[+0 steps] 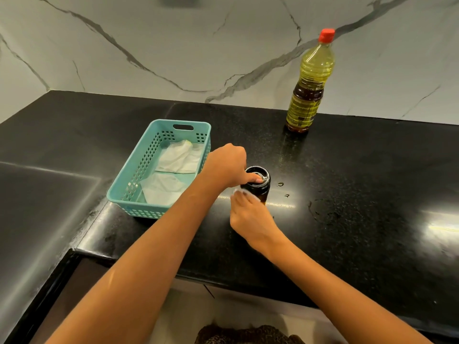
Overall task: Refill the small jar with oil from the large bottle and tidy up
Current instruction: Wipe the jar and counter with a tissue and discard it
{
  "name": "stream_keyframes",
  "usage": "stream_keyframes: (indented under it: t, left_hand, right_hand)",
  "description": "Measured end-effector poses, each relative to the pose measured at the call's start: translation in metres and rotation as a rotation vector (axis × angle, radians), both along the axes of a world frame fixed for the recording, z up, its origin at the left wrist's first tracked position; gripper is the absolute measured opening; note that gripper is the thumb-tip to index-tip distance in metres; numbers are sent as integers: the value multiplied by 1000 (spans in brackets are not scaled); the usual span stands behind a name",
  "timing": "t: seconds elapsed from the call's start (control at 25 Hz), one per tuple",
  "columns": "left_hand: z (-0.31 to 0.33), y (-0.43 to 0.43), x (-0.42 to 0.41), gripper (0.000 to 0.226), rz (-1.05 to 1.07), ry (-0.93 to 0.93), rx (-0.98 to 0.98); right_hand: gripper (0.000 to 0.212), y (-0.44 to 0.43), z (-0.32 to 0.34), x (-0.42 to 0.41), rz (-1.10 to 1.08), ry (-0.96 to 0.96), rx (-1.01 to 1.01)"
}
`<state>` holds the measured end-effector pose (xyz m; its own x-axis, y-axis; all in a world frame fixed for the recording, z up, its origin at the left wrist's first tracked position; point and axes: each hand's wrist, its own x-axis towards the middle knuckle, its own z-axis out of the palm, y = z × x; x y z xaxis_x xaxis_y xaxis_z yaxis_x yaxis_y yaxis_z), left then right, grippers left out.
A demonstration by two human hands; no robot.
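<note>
Desk [347, 157]: black, glossy, marble wall behind it. Teal basket [131, 160] sits left of centre with white wipes [178, 157] lying in it. Large bottle [310, 80] stands upright far right against the wall, red cap on, well apart from the work.

Left hand [224, 165] comes over the small jar [259, 188] from the left. Its fingers are curled, and one fingertip sits flat on the lid, holding it down. Right hand [249, 219] is on the jar's near side. Its fingers pinch a white tissue [242, 192] against the jar wall.

The jar stands upright mid-desk, just right of the basket, lid on. Looks like pouring is done and I'm in the wipe-down.

How I'd run it:
- keep steady downward load on the lid so the jar doesn't skate on the slick desk
- sweep the tissue round the wall top to bottom, turning to a clean face
- then hit the oil drops [280, 184] just right of the jar, and the dull smear further right
- used tissue goes in the basket

Risk: side push from the tissue tips the jar if the left hand lifts.
</note>
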<state>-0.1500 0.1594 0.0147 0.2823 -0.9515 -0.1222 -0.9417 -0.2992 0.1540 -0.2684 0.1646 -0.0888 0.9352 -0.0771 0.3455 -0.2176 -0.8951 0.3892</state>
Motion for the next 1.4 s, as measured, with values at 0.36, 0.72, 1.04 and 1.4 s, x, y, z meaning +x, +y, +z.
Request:
stream_keyframes:
  t: [0.36,0.72,1.04,1.4]
  left_hand:
    - [0,2,0,56,8,-9,1]
    - [4,2,-5,60,21,-37,9]
    - [1,6,-8,57,54,-45,-26]
    - [-22,26,-21,31,51,50,-483]
  right_hand:
    - [20,-31,-4,-56,-460,-805,1213]
    - [36,-17,-1,-31,-697,-748,1677]
    - [42,-27,12,-37,-457,-828,1676]
    - [30,-44,30,-40,-274,-833,1890]
